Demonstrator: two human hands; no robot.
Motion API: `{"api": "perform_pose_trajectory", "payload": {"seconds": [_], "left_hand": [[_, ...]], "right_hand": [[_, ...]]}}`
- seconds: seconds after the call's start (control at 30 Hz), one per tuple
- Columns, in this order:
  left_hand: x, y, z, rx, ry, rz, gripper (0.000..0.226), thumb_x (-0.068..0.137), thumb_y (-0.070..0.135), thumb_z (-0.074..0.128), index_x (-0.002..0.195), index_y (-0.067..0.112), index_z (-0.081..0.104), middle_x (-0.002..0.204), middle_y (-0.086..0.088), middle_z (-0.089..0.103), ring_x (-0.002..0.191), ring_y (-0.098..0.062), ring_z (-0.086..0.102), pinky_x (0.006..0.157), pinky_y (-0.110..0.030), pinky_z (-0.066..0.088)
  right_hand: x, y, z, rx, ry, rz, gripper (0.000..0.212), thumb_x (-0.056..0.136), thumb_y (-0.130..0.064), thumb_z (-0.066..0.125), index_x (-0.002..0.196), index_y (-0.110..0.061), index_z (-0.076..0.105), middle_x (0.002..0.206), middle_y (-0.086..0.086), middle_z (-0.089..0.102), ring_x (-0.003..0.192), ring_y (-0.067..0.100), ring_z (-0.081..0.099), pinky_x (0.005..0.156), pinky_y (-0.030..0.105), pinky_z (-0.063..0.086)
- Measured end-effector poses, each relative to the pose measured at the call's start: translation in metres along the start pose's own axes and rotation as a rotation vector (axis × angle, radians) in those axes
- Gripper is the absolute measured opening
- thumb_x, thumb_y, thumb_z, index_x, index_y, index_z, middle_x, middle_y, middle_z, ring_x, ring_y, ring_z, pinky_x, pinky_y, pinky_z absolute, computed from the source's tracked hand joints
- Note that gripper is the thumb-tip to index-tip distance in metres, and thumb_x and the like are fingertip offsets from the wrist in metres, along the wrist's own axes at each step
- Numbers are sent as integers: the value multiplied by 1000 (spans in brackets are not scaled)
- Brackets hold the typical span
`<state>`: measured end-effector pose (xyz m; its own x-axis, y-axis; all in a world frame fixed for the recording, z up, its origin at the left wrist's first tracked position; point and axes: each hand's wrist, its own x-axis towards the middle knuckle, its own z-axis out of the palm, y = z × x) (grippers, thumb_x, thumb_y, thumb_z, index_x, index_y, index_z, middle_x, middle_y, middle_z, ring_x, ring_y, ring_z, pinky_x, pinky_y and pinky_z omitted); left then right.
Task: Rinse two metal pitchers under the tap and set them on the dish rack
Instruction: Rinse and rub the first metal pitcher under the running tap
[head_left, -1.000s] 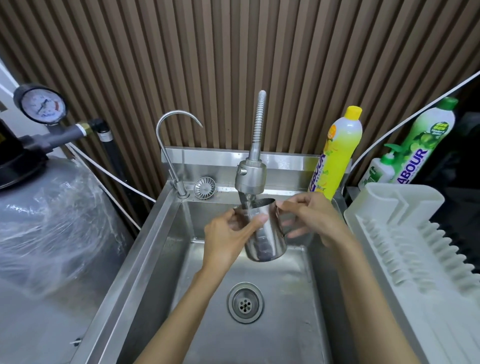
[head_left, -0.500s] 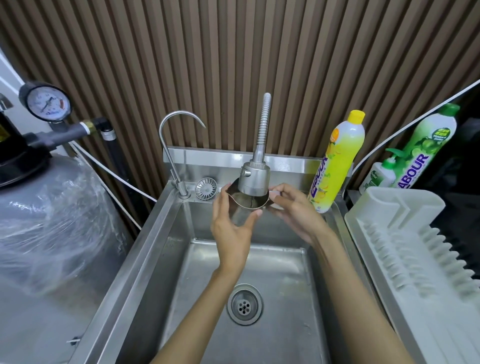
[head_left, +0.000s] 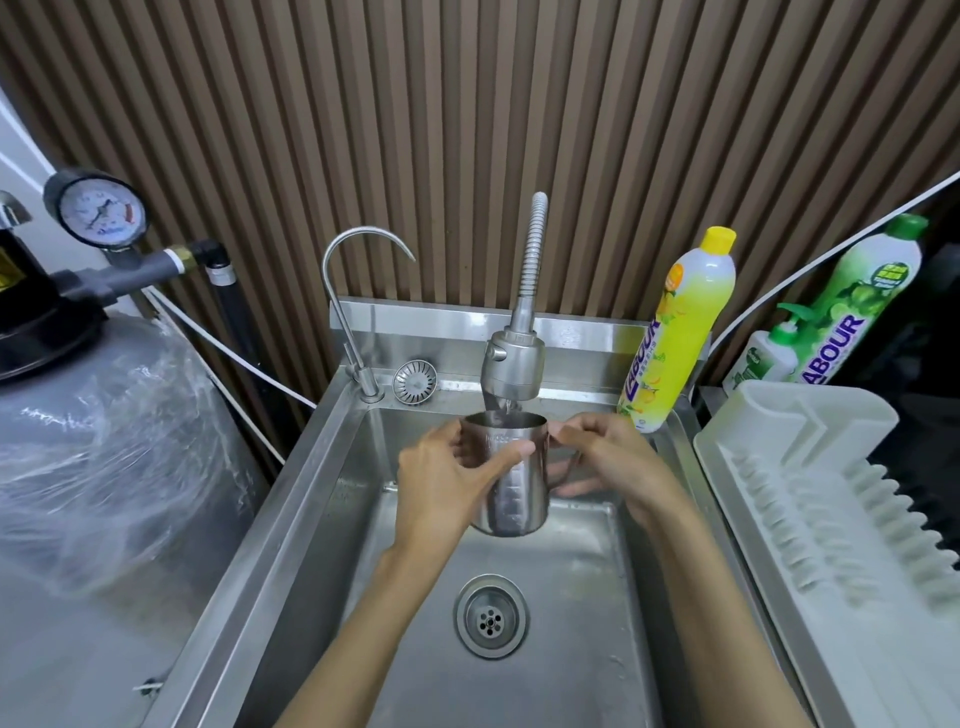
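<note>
One sink (head_left: 291, 519) below the fingers; dish rack (head_left: 831, 519) right of them; tap (head_left: 514, 364) running just above; upright metal pitcher (head_left: 511, 493) between, left hand (head_left: 441, 483) wrapped round its body, right hand (head_left: 613, 462) pinching its handle

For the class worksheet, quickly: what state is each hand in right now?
Left hand: holds the metal pitcher, fingers and thumb curled round its body.
Right hand: holds the same pitcher, fingers curled at its handle.
</note>
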<state>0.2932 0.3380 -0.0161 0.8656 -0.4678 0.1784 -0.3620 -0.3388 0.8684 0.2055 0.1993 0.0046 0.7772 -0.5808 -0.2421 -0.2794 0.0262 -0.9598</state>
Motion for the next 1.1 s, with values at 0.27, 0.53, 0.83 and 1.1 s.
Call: {"api": "perform_pose_trajectory", "payload": {"seconds": [0.27,0.53,0.83,1.1], "left_hand": [[-1,-8,20,-592,-270,-131,45,61,20,83,103,25,66,103,8,72,102,-5,65,84,-12,49],[13,-1,19,-406,42,120,71,60,26,84,119,42,48,112,30,61,114,10,52,97,-10,37],[10,11,-8,67,193,241,71,54,45,83,115,17,61,93,11,59,85,-6,52,74,2,33],[2,-1,1,-44,-33,-74,38,62,48,78,86,20,70,73,9,68,62,11,59,59,2,37]], "right_hand": [[-17,-25,-8,-619,295,-308,32,84,-20,64,57,-24,46,96,8,73,90,27,65,84,40,50],[21,5,-1,347,-72,-272,15,90,-4,53,76,-8,55,111,-2,67,104,18,63,97,34,48],[21,16,19,425,-183,-80,21,93,-10,50,74,-9,59,78,8,70,76,19,68,76,42,59],[4,5,1,-48,87,-65,18,85,-24,66,75,-9,62,74,9,67,64,23,69,55,38,60]]}}
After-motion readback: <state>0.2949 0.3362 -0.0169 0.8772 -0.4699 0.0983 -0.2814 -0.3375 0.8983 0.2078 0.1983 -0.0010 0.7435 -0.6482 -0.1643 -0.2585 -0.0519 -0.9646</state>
